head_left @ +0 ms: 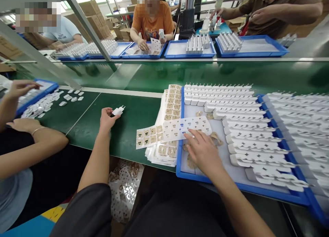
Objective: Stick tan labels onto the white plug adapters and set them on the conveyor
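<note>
A: What does the left hand (pixel 106 119) have?

B: A small white plug adapter (pixel 118 110), pinched at the fingertips above the green table (pixel 128 127). The fingers are closed on its body. Its long axis runs from lower left to upper right, and the metal prongs point up and to the right, away from the wearer.

A: And the right hand (pixel 203 151)?

B: It lies flat, palm down, fingers spread and nearly straight, inside the near blue tray (pixel 185 173). The fingertips press on the label sheet (pixel 174 130), a long white strip whose long axis runs left to right, rising slightly to the right. Its left end hangs past the tray's edge over the stack of sheets (pixel 167 127). The hand grips nothing.

A: How much room is there around the adapter?

B: Bare green surface lies under it and to its right, up to the stack. To its left, loose white pieces (pixel 46 105) are well apart, near a co-worker's hand (pixel 19 88).

A: And on the right?

B: Crowded. Rows of white adapters (pixel 244 127) fill the tray's far and right parts, leaving only the near left corner bare, where the hand rests.
</note>
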Tool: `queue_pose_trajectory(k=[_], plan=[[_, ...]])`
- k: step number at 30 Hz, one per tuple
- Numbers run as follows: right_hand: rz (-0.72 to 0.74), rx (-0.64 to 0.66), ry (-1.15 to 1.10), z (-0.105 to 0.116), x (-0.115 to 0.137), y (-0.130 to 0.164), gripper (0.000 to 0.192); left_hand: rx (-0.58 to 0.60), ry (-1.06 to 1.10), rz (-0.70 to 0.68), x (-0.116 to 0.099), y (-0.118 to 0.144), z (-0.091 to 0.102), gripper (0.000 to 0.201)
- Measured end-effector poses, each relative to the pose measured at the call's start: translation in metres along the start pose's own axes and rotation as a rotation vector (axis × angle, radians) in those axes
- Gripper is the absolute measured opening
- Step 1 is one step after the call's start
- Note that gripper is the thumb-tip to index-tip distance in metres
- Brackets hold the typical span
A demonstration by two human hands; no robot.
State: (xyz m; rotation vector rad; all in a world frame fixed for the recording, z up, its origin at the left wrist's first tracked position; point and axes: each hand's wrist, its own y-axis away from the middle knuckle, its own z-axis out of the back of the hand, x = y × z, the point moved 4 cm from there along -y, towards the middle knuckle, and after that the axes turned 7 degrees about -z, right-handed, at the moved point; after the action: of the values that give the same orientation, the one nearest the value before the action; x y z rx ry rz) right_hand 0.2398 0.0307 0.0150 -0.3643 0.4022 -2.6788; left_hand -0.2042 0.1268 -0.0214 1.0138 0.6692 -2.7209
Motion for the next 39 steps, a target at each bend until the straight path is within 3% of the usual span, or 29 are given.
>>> queue_pose_trajectory(k=[3,5,9,12,17,21,25,29,39], plan=[[0.056,0.052,0.031,-0.008,0.012,-0.016,0.034,-0.029,-0.085,-0.03,-0.025,0.005,0.0,0.052],[0.082,0.067,0.04,-0.012,0.017,-0.021,0.033,0.045,-0.09,-0.102,-0.052,0.015,-0.016,0.048],[0.094,0.097,0.045,-0.018,0.015,-0.021,0.029,0.453,-0.004,-0.256,-0.102,0.042,-0.071,0.035],[0.074,0.093,0.048,-0.02,0.011,-0.017,0.03,0.628,0.023,-0.279,-0.123,0.055,-0.091,0.033],[0.082,0.032,0.014,-0.015,0.013,-0.015,0.024,0.737,0.075,-0.251,-0.137,0.056,-0.077,0.028],[0.105,-0.099,-0.13,0.001,0.023,-0.025,0.015,0.83,0.294,-0.165,-0.152,0.061,-0.065,0.029],[0.174,-0.163,-0.385,0.013,0.037,-0.044,0.019,0.835,0.535,-0.081,-0.176,0.067,-0.057,0.027],[0.218,-0.175,-0.443,0.012,0.043,-0.058,0.022,0.862,0.632,-0.081,-0.194,0.072,-0.054,0.027],[0.269,-0.231,-0.524,0.014,0.039,-0.057,0.015,0.936,0.841,0.083,-0.193,0.077,-0.065,0.035]])
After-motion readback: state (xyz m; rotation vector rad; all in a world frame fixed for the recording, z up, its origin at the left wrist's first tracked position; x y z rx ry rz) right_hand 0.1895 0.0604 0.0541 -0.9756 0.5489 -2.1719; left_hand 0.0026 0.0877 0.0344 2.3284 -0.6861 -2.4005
